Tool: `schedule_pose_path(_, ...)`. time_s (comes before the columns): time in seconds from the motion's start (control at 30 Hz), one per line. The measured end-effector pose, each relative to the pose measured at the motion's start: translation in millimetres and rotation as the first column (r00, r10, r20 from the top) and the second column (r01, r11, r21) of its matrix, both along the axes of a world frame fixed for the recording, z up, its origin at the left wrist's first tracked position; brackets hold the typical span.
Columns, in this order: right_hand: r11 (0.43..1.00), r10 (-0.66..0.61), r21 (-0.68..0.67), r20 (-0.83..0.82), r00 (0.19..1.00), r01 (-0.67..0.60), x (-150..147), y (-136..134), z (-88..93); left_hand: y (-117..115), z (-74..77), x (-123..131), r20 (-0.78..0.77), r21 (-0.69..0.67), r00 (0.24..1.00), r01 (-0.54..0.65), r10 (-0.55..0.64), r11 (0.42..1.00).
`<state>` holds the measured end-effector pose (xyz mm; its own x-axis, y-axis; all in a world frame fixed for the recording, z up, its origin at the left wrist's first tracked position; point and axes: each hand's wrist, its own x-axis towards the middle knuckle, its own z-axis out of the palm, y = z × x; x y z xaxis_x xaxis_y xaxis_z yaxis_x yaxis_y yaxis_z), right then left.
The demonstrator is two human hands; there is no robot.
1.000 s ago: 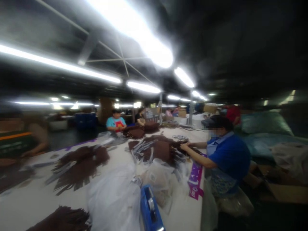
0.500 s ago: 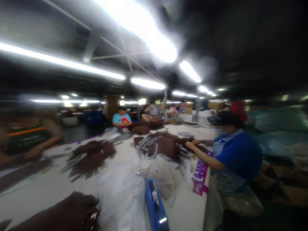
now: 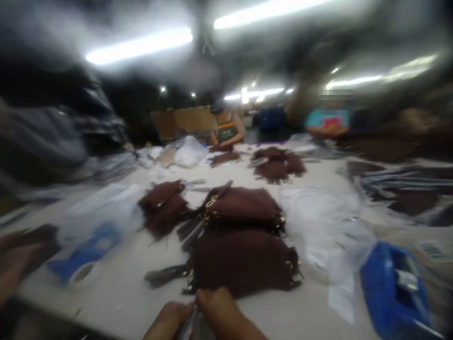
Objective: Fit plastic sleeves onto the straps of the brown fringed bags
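At the bottom edge, my left hand and my right hand are close together, fingers closed. Between them is a thin, greyish, shiny strip; motion blur hides its exact kind. Just beyond my fingertips lies a dark brown bag with gold-coloured rings and a grey-looking strap stretching left. Behind it rests another brown bag with a zipper along its edge. To their left is a smaller brown bag pile.
Blue tape dispensers stand at right and left. Clear plastic bags lie beside the brown bags. A co-worker's hand shows at the left edge. Other people sit across the white table.
The view has swung left and down. My two hands, out of view before, now show at the bottom with the strip, and the nearest brown bags have come into the middle.
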<state>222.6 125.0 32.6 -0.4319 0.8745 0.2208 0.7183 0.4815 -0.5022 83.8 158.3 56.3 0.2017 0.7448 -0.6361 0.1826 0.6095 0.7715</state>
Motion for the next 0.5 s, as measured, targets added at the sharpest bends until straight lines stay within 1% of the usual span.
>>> schedule_pose_path(0.07, 0.996, -0.004, -0.090, -0.085, 0.996, -0.004, -16, -9, -12.3, -25, -5.7, -36, 0.063, -0.117, 0.996, -0.062, 0.070, 0.991)
schedule_pose_path(0.1, 0.992, 0.004, -0.127, -0.129, 0.992, -0.020, -16, -9, -17.1, -33, -8.6, -46, 0.152, -0.191, 0.984, -0.063, 0.093, 0.980)
schedule_pose_path(0.13, 0.986, 0.020, -0.158, -0.172, 0.985, -0.047, -13, -9, -20.7, -36, -12.2, -52, 0.193, -0.247, 0.974, -0.073, 0.123, 0.966)
schedule_pose_path(0.2, 0.973, 0.052, -0.207, -0.241, 0.969, -0.104, -4, -4, -24.1, -36, -21.3, -55, 0.234, -0.338, 0.956, -0.089, 0.176, 0.937)
schedule_pose_path(0.27, 0.963, 0.061, -0.238, -0.278, 0.959, -0.130, 3, -1, -23.1, -32, -30.3, -52, 0.244, -0.403, 0.944, -0.111, 0.224, 0.909)
schedule_pose_path(0.37, 0.958, 0.034, -0.263, -0.294, 0.955, -0.115, 4, -1, -19.6, -30, -39.1, -47, 0.308, -0.471, 0.908, -0.114, 0.285, 0.874)
schedule_pose_path(0.5, 0.954, -0.020, -0.289, -0.320, 0.947, -0.077, -2, -4, -17.5, -33, -43.9, -44, 0.394, -0.514, 0.855, -0.099, 0.337, 0.852)
